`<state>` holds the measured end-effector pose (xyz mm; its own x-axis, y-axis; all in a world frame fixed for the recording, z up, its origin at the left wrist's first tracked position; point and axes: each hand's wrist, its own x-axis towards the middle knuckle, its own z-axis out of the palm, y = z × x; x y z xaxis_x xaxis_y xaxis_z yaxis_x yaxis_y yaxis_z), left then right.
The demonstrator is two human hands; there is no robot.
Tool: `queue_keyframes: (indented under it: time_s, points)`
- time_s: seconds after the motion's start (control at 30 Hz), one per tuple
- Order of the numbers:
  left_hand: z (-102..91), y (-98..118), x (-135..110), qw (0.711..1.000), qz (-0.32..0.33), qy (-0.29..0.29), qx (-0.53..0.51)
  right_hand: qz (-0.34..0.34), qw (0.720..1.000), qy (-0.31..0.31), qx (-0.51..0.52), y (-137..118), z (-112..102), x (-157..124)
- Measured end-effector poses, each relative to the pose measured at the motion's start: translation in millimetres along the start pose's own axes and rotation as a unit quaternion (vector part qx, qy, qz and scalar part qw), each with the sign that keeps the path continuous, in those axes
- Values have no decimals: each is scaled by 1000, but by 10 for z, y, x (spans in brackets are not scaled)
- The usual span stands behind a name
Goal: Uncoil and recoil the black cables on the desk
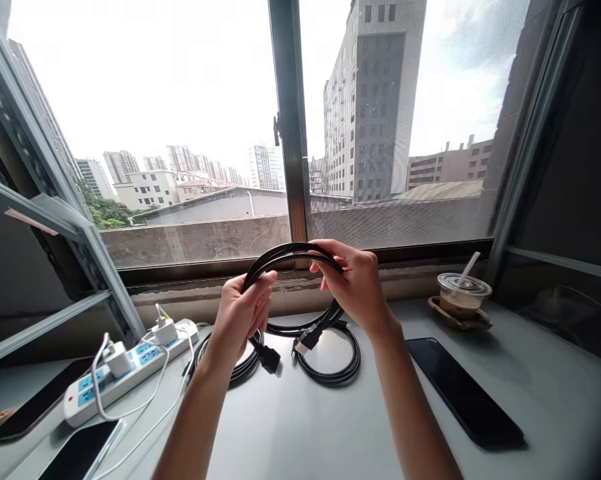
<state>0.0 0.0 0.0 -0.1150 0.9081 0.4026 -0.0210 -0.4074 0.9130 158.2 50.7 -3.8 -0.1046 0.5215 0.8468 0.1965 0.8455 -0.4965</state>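
Observation:
Both my hands hold up a black HDMI cable (288, 249) wound into a loose coil above the table. My left hand (243, 308) is closed round the coil's left side, thumb on top. My right hand (356, 283) grips its upper right side, with the fingers curled over the strands. Two plugs with metal tips, one black plug (268, 359) and another plug (308, 337), hang at the coil's lower part. Behind and below lie two more coiled black cables, a left coil (245, 373) partly hidden by my left hand and forearm, and a right coil (330, 380).
A white power strip (130, 383) with chargers and white cords lies at left, near a phone (83, 450) and another dark phone-like device (40, 403). At right are a black phone (465, 390) and a lidded cup (463, 293) with a straw in a brown holder. A window (293, 133) stands behind.

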Motion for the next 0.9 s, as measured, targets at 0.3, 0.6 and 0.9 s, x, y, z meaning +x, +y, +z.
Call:
queue_keyframes:
  time_s: [0.3,0.6,0.9]
  points:
    - [9,-33,-26,968,159,34,189,45,995,-60,70,-84,-84,0]
    - [88,-112,31,999,18,-7,-28,21,992,-99,74,-118,-62,-31]
    - [134,6,-89,973,-71,-22,-221,-35,998,53,-3,-63,-21,-44]
